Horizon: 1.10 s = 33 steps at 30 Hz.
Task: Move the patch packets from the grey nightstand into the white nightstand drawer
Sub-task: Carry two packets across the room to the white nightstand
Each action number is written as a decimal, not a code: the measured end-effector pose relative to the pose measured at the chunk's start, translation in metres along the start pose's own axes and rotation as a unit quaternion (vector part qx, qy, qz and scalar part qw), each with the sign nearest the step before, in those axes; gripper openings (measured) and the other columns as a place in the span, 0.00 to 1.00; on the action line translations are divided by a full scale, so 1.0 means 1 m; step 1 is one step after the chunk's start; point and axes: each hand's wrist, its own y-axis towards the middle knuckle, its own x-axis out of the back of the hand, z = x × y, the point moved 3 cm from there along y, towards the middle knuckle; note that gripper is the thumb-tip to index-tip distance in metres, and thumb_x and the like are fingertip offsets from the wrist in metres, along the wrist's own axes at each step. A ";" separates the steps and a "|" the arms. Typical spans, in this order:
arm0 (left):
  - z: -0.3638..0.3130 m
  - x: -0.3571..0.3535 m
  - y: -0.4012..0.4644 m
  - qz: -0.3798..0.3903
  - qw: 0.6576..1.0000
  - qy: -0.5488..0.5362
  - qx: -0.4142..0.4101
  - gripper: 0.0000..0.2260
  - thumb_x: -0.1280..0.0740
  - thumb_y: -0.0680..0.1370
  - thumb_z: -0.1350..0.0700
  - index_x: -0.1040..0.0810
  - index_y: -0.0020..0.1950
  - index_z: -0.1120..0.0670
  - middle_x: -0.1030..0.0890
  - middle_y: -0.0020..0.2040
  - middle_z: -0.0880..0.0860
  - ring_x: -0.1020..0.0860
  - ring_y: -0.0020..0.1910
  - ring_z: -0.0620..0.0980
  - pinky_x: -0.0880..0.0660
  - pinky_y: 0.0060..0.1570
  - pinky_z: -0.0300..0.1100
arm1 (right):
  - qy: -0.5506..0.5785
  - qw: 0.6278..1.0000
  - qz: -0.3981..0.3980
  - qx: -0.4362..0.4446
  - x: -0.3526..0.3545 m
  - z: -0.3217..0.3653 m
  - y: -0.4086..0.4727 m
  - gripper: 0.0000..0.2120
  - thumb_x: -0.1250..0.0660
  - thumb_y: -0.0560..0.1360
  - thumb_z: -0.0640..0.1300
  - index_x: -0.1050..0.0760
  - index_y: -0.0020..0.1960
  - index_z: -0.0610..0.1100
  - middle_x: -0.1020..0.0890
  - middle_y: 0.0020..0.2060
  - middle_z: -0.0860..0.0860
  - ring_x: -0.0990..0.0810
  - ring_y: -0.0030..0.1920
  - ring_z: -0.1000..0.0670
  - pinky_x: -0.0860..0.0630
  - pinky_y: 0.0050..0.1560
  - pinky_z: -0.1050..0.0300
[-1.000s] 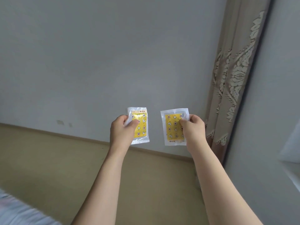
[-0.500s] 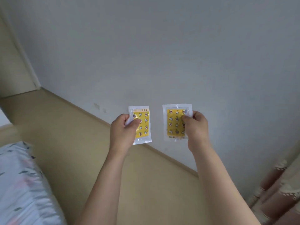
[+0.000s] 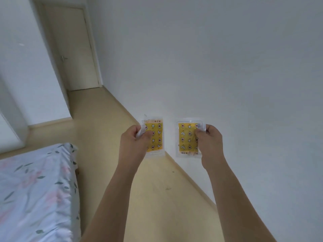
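My left hand (image 3: 133, 145) pinches a clear patch packet (image 3: 156, 137) with a yellow printed card inside, held upright by its left edge. My right hand (image 3: 210, 142) pinches a second, matching patch packet (image 3: 187, 138) by its right edge. Both packets are held out at arm's length in front of me, side by side with a small gap between them. Neither nightstand is in view.
A bed with a floral sheet (image 3: 35, 189) fills the lower left. A strip of beige floor (image 3: 108, 137) runs between the bed and a white wall (image 3: 227, 67) on the right. A closed beige door (image 3: 73, 49) stands at the far end.
The view has swung left: the curtain has left the frame and the bed, floor strip and door have come in. Both hands keep holding their packets out front.
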 end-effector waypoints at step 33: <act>0.130 0.098 0.773 -0.223 0.973 0.055 -0.011 0.05 0.28 0.75 0.58 0.22 0.43 0.57 0.15 0.44 0.50 0.15 0.43 0.50 0.20 0.39 0.46 | -0.008 0.968 0.249 0.015 -0.675 -0.040 0.592 0.07 0.41 0.79 0.38 0.24 0.51 0.42 0.20 0.43 0.49 0.20 0.41 0.50 0.21 0.38 0.55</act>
